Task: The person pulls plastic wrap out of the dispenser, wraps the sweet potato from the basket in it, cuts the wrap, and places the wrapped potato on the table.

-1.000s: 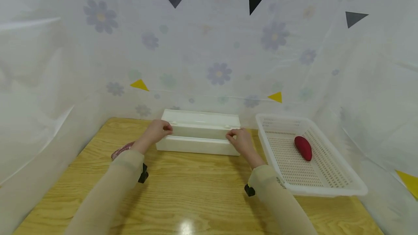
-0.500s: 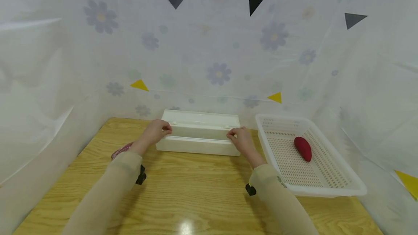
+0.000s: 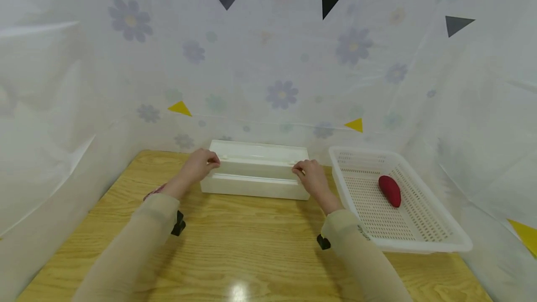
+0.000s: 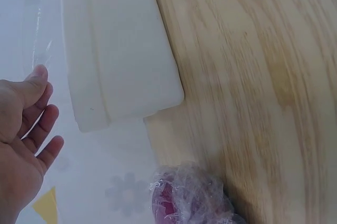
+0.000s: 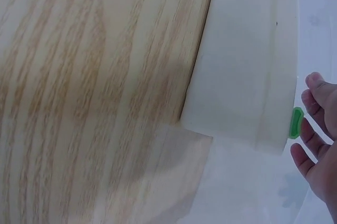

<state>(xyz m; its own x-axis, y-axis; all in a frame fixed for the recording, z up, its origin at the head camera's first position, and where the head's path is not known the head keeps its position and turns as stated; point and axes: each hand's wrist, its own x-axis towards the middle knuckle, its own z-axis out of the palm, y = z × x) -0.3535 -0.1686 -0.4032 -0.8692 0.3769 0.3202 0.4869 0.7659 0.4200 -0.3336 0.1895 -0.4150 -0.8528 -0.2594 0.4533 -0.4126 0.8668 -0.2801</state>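
A long white plastic wrap dispenser box [image 3: 254,187] lies at the back of the table with its lid [image 3: 258,150] tipped back. At its left end, my left hand [image 3: 197,167] pinches thumb against fingers above the front wall. Glints of clear plastic wrap [image 4: 39,39] show right by those fingertips in the left wrist view. My right hand [image 3: 314,180] pinches in the same way over the right end; the film there barely shows. A small green piece [image 5: 296,123] sits on the box edge beside the right fingers. The roll inside is hidden.
A white perforated basket [image 3: 419,247] stands at the right, holding a dark red sweet potato-shaped thing [image 3: 390,191]. Behind my left wrist lies a purplish thing wrapped in clear film [image 4: 189,197]. A floral sheet [image 3: 251,59] hangs close behind the table [image 3: 243,246].
Both hands have risen slightly and moved a little toward the back, fingers still pinched. The box, basket and red thing have stayed in place.
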